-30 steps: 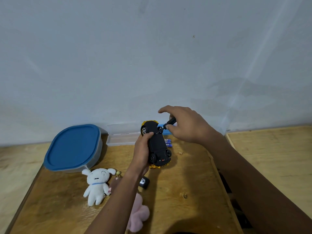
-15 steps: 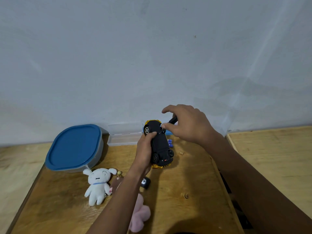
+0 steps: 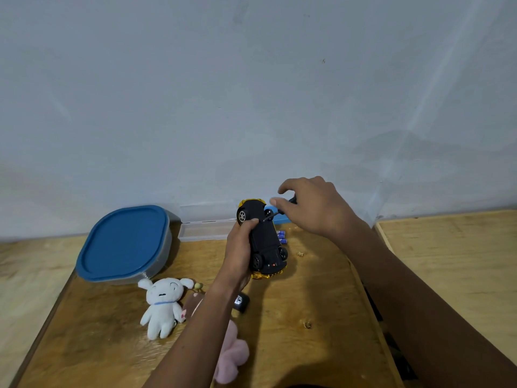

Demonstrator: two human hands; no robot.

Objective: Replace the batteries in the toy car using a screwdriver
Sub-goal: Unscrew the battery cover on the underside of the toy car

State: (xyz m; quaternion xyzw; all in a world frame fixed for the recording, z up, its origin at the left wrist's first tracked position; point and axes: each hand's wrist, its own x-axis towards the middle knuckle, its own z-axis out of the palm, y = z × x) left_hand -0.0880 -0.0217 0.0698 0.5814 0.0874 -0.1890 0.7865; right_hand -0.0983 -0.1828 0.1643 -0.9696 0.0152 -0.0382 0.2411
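My left hand (image 3: 240,251) grips a gold toy car (image 3: 263,239) turned upside down, its black underside and wheels facing me, held above the wooden table (image 3: 293,303). My right hand (image 3: 313,208) holds a small black-handled screwdriver (image 3: 275,215) between thumb and fingers. Its metal tip touches the car's underside near the far wheels. Blue-labelled batteries (image 3: 281,237) lie on the table just right of the car, partly hidden by it.
A grey container with a blue lid (image 3: 124,243) stands at the back left. A clear shallow tray (image 3: 205,230) lies against the wall. A white plush toy (image 3: 163,303), a pink plush (image 3: 232,357) and a small black object (image 3: 241,303) lie near my left forearm.
My right hand has shifted its fingers around the screwdriver handle, with the tip staying on the car's underside. The car has tilted slightly in my left hand.
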